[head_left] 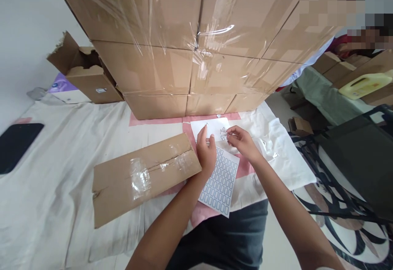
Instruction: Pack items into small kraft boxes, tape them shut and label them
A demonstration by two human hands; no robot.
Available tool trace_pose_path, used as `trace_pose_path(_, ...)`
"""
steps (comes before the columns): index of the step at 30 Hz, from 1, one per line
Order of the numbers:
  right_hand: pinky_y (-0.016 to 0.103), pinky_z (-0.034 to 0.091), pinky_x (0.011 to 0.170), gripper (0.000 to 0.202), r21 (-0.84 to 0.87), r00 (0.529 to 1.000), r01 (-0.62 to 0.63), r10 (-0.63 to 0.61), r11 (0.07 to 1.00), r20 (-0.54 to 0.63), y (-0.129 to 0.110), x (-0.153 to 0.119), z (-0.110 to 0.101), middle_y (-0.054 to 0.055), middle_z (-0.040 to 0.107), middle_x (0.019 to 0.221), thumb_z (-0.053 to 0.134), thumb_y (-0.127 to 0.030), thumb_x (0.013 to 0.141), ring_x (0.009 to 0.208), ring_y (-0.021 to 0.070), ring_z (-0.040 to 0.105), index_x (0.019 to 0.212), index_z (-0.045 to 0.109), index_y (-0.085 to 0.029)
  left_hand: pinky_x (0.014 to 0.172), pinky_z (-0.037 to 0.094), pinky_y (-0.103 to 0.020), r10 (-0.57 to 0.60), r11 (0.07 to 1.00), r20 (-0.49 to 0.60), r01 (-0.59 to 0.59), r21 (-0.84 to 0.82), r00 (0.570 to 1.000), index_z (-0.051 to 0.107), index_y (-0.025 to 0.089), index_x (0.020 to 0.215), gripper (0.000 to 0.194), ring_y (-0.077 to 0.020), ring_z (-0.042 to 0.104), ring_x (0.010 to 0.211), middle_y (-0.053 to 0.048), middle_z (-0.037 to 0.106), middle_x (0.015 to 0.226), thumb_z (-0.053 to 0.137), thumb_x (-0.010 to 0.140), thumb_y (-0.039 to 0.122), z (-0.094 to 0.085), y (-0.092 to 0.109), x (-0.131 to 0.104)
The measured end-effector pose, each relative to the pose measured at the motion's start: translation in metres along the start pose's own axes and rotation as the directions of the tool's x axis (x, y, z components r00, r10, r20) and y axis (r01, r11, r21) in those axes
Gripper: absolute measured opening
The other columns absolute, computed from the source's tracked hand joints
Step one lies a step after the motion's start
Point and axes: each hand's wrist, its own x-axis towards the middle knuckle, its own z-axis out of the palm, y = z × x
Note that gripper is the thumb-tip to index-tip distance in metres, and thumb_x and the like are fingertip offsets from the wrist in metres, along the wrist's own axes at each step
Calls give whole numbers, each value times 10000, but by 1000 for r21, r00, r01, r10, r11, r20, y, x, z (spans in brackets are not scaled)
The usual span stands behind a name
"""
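Observation:
My left hand [206,151] rests over the near edge of a white paper [215,124], fingers stretched out and thumb apart. A tiny pale bit shows at its index fingertip, too small to name. Fingertips pinched together, my right hand [242,142] is over the right part of that paper, beside small dark-outlined shapes [223,132]. What it pinches, if anything, is too small to make out. Below the hands lies a sheet of blue-bordered labels [222,180], partly covered by my left hand and wrist. A flat taped cardboard box [144,178] lies left of my left hand.
Stacked cardboard boxes wrapped in clear film [190,69] stand behind the paper. An open carton [92,82] is at the back left, a black phone-like slab [18,147] at far left. Crumpled clear tape or plastic [267,147] lies right. A yellow jug [365,85] and another person are farther right.

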Motion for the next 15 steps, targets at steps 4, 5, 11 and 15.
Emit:
trace_pose_path(4,267,396,585,198,25,1000,-1,1,1000,25,-5,-6,7,-10,593,841,688,-286,783,633,111,502,955,625,-212,904,533,-346,3,1000,27,-3,-25,1000,736,238,1042,222,-218,667,1100,-78,738,1153,537,950,275,0,1,0)
trace_pose_path(5,266,393,580,194,24,1000,4,-5,1000,27,-6,-7,8,-10,593,838,686,-279,786,636,113,500,959,628,-214,861,537,-337,-9,999,24,10,-32,1000,736,231,996,191,-210,686,1005,-71,753,1071,562,939,285,0,2,0)
trace_pose_path(11,262,414,601,212,37,999,33,-34,999,18,-3,-13,9,2,611,881,666,-238,799,686,122,534,1007,629,-216,756,499,-270,-51,993,83,60,-106,995,695,215,935,182,-169,651,871,-46,732,958,578,943,354,2,9,-3)
trace_pose_path(15,254,422,604,254,25,999,33,-33,999,3,1,-15,9,9,616,896,660,-217,774,706,124,549,1024,617,-209,675,449,-243,-22,991,164,43,-125,986,655,208,818,198,-146,595,773,-10,661,813,573,935,345,2,7,-3)
